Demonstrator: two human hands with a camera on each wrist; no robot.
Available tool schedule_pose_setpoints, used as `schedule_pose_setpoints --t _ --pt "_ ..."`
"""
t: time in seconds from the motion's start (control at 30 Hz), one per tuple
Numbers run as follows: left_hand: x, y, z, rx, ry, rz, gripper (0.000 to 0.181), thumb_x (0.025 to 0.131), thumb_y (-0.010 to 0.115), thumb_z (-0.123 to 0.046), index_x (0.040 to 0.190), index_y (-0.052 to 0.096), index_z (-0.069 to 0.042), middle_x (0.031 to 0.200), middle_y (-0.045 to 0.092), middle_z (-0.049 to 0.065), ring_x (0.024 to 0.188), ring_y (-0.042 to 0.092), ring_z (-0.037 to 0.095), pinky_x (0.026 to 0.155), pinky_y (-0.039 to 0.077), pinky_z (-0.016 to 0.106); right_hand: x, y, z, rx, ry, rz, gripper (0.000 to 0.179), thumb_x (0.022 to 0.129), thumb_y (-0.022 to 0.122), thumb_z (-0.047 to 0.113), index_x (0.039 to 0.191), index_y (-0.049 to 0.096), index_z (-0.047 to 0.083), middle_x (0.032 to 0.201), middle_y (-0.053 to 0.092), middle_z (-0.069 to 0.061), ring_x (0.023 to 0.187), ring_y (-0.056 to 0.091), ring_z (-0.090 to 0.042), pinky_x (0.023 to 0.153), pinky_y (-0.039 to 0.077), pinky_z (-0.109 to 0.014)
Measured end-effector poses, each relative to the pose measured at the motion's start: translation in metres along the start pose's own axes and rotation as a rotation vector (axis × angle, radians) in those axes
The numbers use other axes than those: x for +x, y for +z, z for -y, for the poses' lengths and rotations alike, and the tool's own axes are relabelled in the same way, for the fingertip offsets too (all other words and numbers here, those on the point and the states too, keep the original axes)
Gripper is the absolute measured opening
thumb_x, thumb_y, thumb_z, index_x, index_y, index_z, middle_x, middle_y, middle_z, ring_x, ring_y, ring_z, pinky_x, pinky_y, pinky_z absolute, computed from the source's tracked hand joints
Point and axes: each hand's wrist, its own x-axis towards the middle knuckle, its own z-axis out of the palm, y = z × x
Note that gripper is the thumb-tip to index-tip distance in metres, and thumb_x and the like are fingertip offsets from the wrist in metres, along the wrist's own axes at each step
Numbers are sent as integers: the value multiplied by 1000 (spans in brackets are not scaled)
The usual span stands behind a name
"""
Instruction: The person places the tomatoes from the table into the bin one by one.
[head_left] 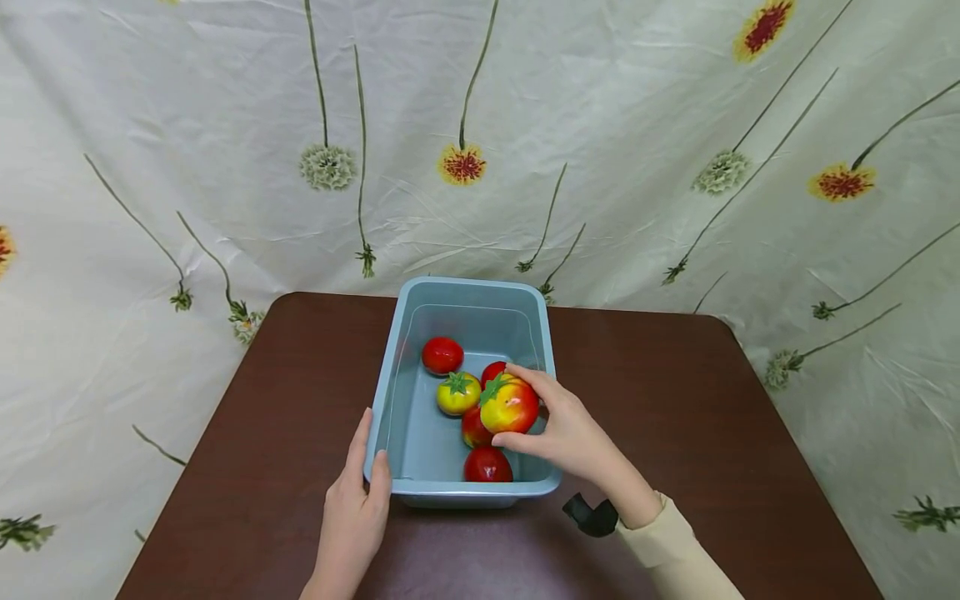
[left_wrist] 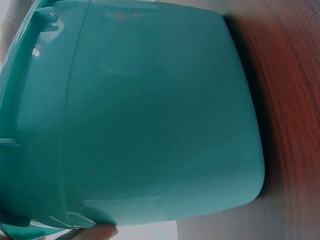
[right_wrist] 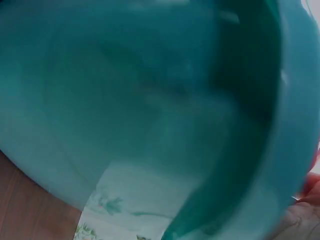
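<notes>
My right hand holds a red-and-yellow tomato with green leaves between thumb and fingers, over the right side of a light blue plastic bin. My left hand grips the bin at its front left corner, thumb over the rim and fingers along the outer wall. Inside lie a red fruit, a yellow tomato, a red-yellow one and a dark red one. Another red one is partly hidden behind the held tomato. In the left wrist view a fingertip touches the bin.
The bin stands on a dark brown wooden table. A pale cloth printed with flowers hangs behind and beside the table. A black strap piece sits at my right wrist. The right wrist view is blurred and mostly filled by the bin's wall.
</notes>
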Motion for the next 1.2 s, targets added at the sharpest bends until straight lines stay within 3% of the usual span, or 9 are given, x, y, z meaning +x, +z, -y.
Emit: schedule_pose_setpoints --t 0.27,0.5,0.63,0.8,1.2 --pt "1 0 -1 8 -3 17 56 106 36 -34 158 15 -34 157 36 12 135 47 38 101 42 62 -1 12 4 -93 -108 120 83 78 82 34 148 43 14 147 47 -5 129 49 -23 100 51 -44" --pt "1 1 -1 6 -3 6 56 106 37 -33 158 16 -34 157 37 12 134 48 38 103 41 61 1 20 6 -108 -156 161 86 78 82 34 150 39 15 150 44 -4 132 46 -21 100 50 -43" --pt "1 1 -1 7 -7 10 57 106 37 -33 158 16 -34 157 37 12 134 48 38 103 41 61 0 21 6 -123 -184 146 85 79 83 31 151 40 15 152 42 -4 135 45 -22 100 51 -43" --pt "1 1 -2 8 -4 14 58 106 39 -31 159 16 -33 156 38 13 135 47 38 100 44 59 -2 17 5 -125 -172 103 70 81 81 27 143 51 14 145 51 -5 129 50 -23 95 54 -40" --pt "2 1 -1 12 -11 12 57 106 38 -31 159 16 -33 157 36 13 136 45 38 101 42 60 -12 7 -4 37 -119 34 61 83 80 21 139 55 14 138 55 -5 126 54 -27 99 50 -43"
